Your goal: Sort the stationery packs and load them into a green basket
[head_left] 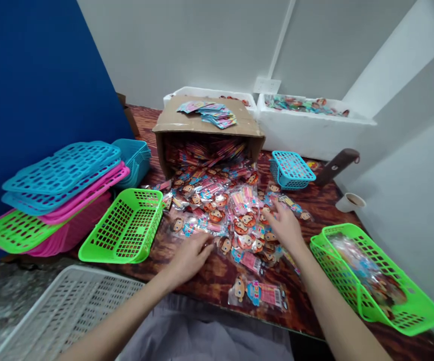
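A heap of small cartoon-face toy packets [224,210] spills from a tipped cardboard box [205,125] onto the dark wooden table [217,278]. My left hand [189,258] lies palm down at the near left edge of the heap, fingers stretched out and touching packets. My right hand [284,225] rests on the right side of the heap, fingers spread over packets. One single packet [258,293] lies apart near the table's front edge. An empty green basket [127,225] stands left of my left hand.
A green basket [378,281] holding packets sits at the right. Stacked blue, pink and green lids [59,195] lie at the left, blue baskets [136,158] behind them, a small blue basket [291,170] by the box. White foam boxes [314,128] stand at the back, a white crate [66,311] near left, a cup [350,201] right.
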The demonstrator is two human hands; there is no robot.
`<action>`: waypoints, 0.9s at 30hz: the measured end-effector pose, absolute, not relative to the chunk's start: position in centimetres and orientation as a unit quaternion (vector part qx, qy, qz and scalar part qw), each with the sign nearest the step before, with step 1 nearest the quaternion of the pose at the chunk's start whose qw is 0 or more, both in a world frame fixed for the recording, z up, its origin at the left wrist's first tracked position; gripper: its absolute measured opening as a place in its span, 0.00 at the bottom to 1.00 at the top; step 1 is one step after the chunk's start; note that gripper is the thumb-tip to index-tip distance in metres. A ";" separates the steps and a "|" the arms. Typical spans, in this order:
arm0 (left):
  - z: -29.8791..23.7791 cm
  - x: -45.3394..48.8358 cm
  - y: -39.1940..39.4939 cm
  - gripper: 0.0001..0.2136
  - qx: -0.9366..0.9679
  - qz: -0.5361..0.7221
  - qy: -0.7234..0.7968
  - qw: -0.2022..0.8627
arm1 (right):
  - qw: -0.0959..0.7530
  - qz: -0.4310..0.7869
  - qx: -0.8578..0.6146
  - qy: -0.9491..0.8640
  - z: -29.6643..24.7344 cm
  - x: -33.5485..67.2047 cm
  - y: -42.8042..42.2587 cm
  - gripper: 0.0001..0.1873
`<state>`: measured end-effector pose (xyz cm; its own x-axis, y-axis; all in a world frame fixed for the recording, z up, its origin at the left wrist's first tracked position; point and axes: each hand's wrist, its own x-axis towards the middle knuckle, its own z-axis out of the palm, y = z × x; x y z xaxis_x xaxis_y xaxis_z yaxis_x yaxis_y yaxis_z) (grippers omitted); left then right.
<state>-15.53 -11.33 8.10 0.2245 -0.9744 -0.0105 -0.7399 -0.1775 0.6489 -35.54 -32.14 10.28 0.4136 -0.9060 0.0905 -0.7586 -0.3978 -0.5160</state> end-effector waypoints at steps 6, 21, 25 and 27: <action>6.2 -18.0 -10.4 0.18 0.712 -0.117 -0.639 0.265 | 0.177 -0.124 -0.802 0.556 7.6 -27.8 -34.5 0.49; 5.1 -10.5 -12.1 0.20 0.758 -0.044 -0.637 0.131 | 0.430 -0.288 -0.694 0.501 10.4 -33.2 -35.0 0.33; 6.3 -9.0 -12.0 0.24 0.749 -0.038 -0.659 0.051 | 0.636 -0.185 -0.623 0.415 12.5 -37.6 -30.1 0.29; 7.0 -8.7 -12.0 0.24 0.756 -0.051 -0.651 0.038 | 0.635 -0.084 -0.662 0.389 12.4 -40.1 -27.5 0.25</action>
<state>-8.74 -12.01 7.01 0.1466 -0.9888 -0.0282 -0.9810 -0.1490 0.1239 -40.12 -27.47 12.36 0.6837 -0.6211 -0.3832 -0.4084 0.1096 -0.9062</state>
